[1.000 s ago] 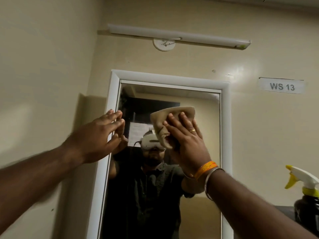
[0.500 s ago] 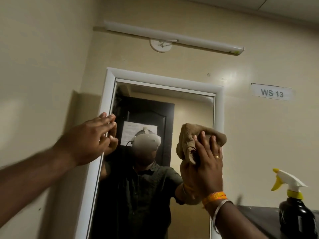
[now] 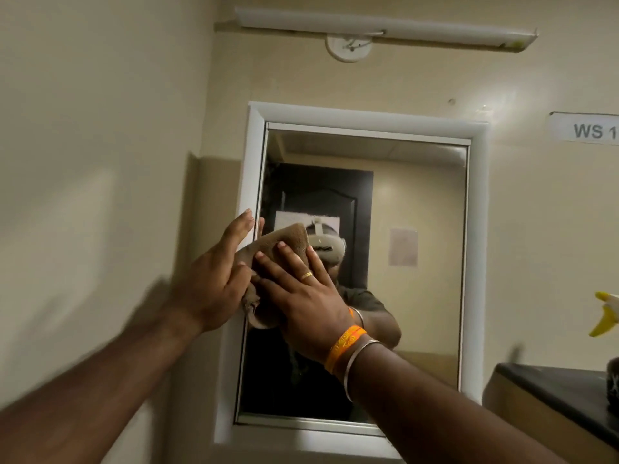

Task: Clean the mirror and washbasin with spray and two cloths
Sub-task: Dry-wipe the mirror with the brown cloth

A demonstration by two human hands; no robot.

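A white-framed mirror (image 3: 412,262) hangs on the beige wall ahead. My right hand (image 3: 308,306), with a ring and orange wristbands, presses a brown cloth (image 3: 284,242) flat against the glass at the mirror's left side. My left hand (image 3: 214,283) rests on the mirror's left frame with fingers spread, touching the cloth's edge. The yellow trigger of a spray bottle (image 3: 604,316) shows at the right edge, above a dark counter (image 3: 552,386). The washbasin and a second cloth are out of view.
A tube light (image 3: 385,28) is mounted above the mirror. A label reading "WS 1" (image 3: 589,128) is on the wall at right. A side wall stands close on the left.
My right hand slid the cloth from the mirror's right side to its left side, beside my left hand. The view shifted, showing the mirror's lower edge.
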